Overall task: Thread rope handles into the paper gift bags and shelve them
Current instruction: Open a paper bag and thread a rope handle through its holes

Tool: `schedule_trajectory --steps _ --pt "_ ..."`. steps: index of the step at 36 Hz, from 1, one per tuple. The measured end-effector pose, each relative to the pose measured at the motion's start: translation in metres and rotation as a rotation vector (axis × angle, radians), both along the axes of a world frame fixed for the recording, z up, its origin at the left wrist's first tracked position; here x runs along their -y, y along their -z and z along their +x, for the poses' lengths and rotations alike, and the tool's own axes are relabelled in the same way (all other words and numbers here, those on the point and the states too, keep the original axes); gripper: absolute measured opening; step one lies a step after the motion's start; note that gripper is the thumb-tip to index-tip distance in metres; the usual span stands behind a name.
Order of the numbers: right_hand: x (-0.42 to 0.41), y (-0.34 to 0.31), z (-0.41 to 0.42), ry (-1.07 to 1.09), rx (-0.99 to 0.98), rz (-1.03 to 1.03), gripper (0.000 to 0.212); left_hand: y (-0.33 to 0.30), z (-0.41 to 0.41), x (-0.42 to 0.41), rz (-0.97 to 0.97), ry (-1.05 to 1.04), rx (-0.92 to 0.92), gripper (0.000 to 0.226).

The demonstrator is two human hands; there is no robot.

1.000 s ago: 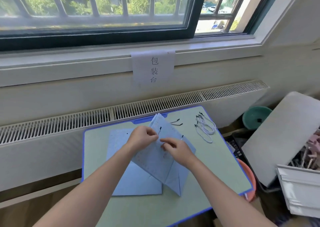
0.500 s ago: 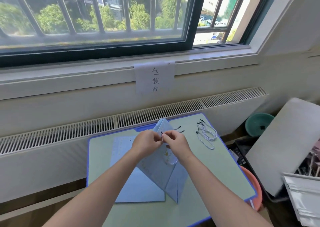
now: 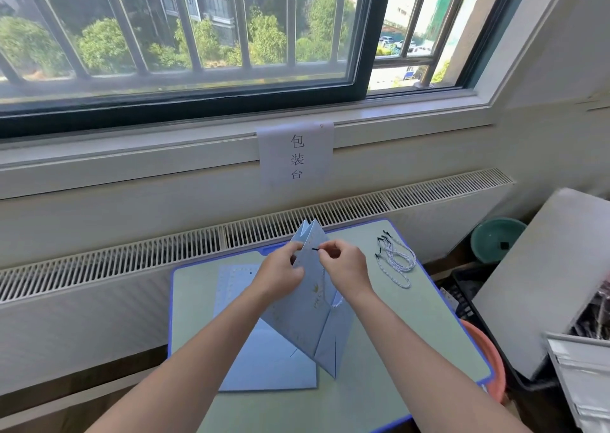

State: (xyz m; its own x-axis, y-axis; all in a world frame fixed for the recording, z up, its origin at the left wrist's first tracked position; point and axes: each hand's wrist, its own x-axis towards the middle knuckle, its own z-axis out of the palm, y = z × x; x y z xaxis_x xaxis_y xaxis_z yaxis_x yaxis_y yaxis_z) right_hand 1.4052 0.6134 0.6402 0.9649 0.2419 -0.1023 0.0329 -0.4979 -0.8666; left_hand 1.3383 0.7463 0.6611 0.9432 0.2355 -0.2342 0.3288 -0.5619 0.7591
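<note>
Blue flat bags point(image 3: 264, 350) underlie held bag point(image 3: 313, 317).

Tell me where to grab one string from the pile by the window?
Probably by a black tip, coming from above. The rope pile lies flat on the table with loops tangled, but the stiff tips fan out at its far end, clear of each other.

Counter point(image 3: 429, 350) stands before the radiator grille point(image 3: 198, 248), under the window sill with a paper sign point(image 3: 295, 155). Flat bags point(image 3: 264, 366) lie left of centre on the counter; a raised bag point(image 3: 317, 317) stands partly over them, between both hands. Loose rope handles point(image 3: 396, 261) lie at back right. Basin point(image 3: 495, 239) on the floor, right of the counter.
</note>
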Motion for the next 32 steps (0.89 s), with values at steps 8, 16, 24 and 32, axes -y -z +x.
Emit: schedule_trajectory --steps 8,16,24,32 --pt "-0.001 -0.008 0.002 -0.01 0.108 -0.08 0.011 -0.004 -0.001 0.003 -0.02 0.009 0.008 0.042" --pt "-0.003 -0.013 0.003 -0.019 0.174 -0.131 0.009 -0.01 -0.002 0.004 0.005 0.022 0.025 0.042" --pt "-0.005 -0.018 0.002 -0.039 0.128 -0.049 0.007 -0.02 0.0 0.007 -0.047 0.036 0.042 0.027" --pt "0.004 -0.027 -0.005 -0.243 -0.026 0.085 0.051 -0.05 0.012 0.006 -0.4 -0.027 -0.058 0.051"
